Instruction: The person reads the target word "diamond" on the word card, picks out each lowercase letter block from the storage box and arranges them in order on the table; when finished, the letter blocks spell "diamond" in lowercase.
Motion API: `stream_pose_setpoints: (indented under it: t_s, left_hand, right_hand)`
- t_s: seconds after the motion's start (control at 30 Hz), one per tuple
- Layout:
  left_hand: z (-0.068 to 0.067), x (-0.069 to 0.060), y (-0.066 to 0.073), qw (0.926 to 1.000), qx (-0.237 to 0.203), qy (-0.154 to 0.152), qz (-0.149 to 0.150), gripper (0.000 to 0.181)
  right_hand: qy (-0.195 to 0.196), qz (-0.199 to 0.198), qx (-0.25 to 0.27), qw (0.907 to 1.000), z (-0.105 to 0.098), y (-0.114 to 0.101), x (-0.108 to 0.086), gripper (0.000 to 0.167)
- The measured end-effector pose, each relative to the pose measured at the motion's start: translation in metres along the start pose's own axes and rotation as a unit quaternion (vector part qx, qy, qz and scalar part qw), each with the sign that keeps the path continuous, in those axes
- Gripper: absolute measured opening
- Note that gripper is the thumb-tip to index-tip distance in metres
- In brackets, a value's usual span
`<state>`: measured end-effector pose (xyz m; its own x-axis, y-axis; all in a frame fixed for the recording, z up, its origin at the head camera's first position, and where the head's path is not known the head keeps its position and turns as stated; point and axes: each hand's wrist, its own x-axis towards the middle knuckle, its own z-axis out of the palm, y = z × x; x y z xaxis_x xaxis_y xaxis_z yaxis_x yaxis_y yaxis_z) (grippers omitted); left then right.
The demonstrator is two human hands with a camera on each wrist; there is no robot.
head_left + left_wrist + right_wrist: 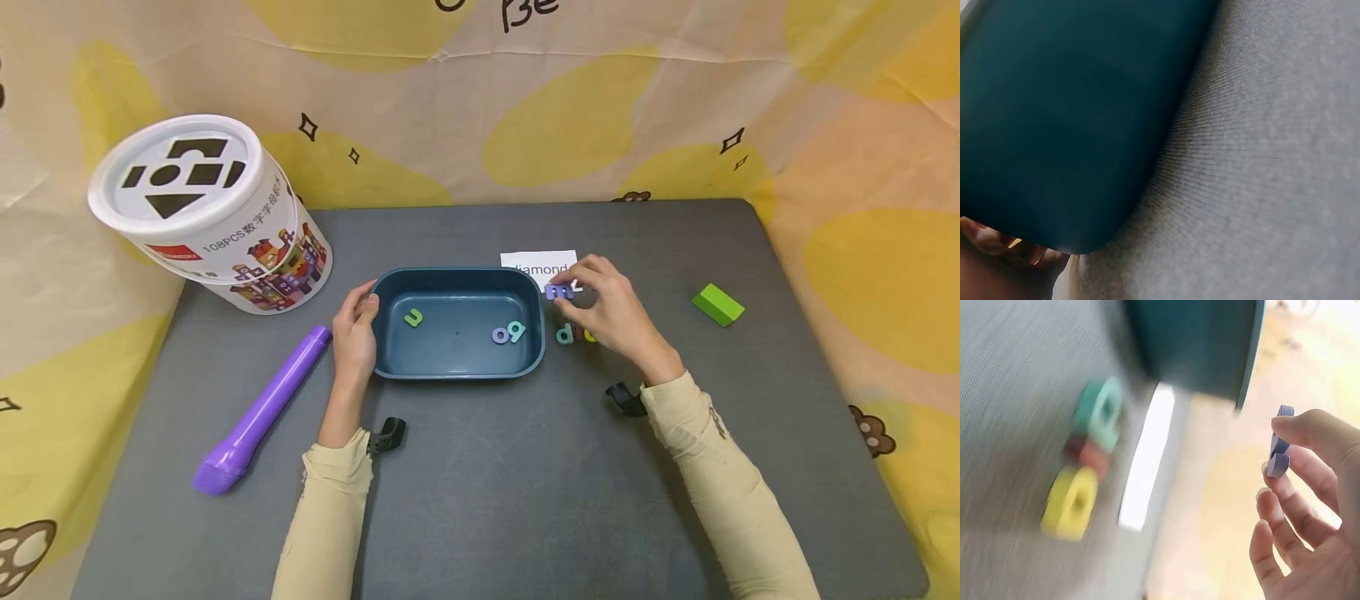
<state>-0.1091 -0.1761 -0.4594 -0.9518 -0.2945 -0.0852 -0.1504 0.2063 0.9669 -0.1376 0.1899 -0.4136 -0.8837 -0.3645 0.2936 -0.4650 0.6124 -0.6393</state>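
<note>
My right hand (611, 312) pinches a purple letter m (558, 292) between thumb and fingers, just right of the blue tray (450, 373); the right wrist view shows the purple letter (1279, 447) at the fingertips of the hand (1316, 500). My left hand (356, 333) rests against the tray's left end, thumb by the rim. Inside the tray lie a green letter (413, 317), a purple o (500, 335) and a teal letter (516, 332). Below my right hand are a teal d (564, 334), a red piece (1094, 456) and a yellow letter (1071, 503).
A white card (525, 260) reading "diamond" lies behind the tray's right end. A white lidded bucket (225, 225) stands at the back left, with a purple microphone (262, 412) in front of it. A green block (718, 305) sits at the right.
</note>
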Motion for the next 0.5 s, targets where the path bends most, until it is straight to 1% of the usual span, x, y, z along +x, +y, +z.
stream_pose_setpoints:
  t_s: [0.1, 0.3, 0.37, 0.5]
  left_hand:
    - [0.0, 0.0, 0.0, 1.0, 0.001, 0.0, 0.001, 0.041]
    - [0.001, -0.001, 0.0, 1.0, -0.006, 0.0, 0.001, 0.041]
    - [0.002, -0.001, 0.001, 1.0, -0.006, 0.001, 0.001, 0.04]
    - [0.001, -0.001, 0.002, 1.0, -0.004, 0.001, -0.001, 0.041]
  right_hand:
    - [0.002, 0.027, -0.015, 0.9995, -0.014, 0.018, -0.01, 0.027]
    - [-0.008, 0.053, -0.042, 0.9977, -0.03, 0.047, -0.032, 0.024]
    - [-0.025, 0.067, -0.052, 0.9961, -0.033, 0.054, -0.039, 0.023]
    - [-0.073, 0.104, -0.057, 0.9903, -0.036, 0.063, -0.052, 0.021]
